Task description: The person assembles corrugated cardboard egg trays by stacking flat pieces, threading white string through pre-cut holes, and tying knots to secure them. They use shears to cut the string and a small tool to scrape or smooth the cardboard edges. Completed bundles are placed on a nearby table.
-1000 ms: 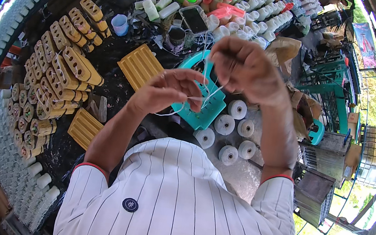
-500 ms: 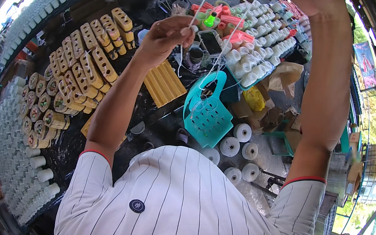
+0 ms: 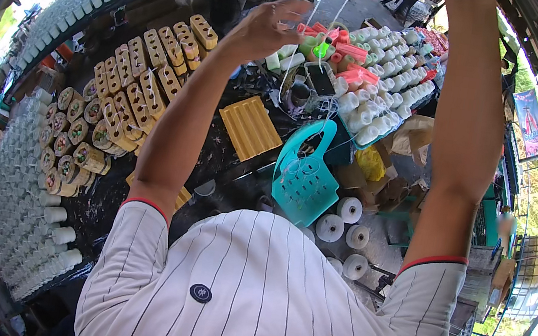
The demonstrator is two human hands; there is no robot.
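My left hand (image 3: 267,28) is raised at the upper middle, its fingers stretched out and apart. Beside its fingertips a white string (image 3: 319,1) runs down from the upper edge, and no grip on it shows. A second white strand (image 3: 349,2) slants close by on the right. My right arm (image 3: 464,105) reaches up past the top edge, so the right hand and anything in it are out of sight. Below the strings stands a teal plastic chair (image 3: 307,190) with a perforated seat. A yellow ridged block (image 3: 250,128) lies on the dark table to its left.
Rows of yellow moulds with holes (image 3: 150,91) and round filled moulds (image 3: 84,156) cover the left table. Many clear cups (image 3: 20,203) stand beyond. White and pink pieces (image 3: 382,81) crowd a tray at the upper right. White spools (image 3: 329,228) sit by the chair.
My left hand has gone from pinching the string to spread fingers, and has moved up and right. My right hand has risen out of view. The view has shifted slightly.
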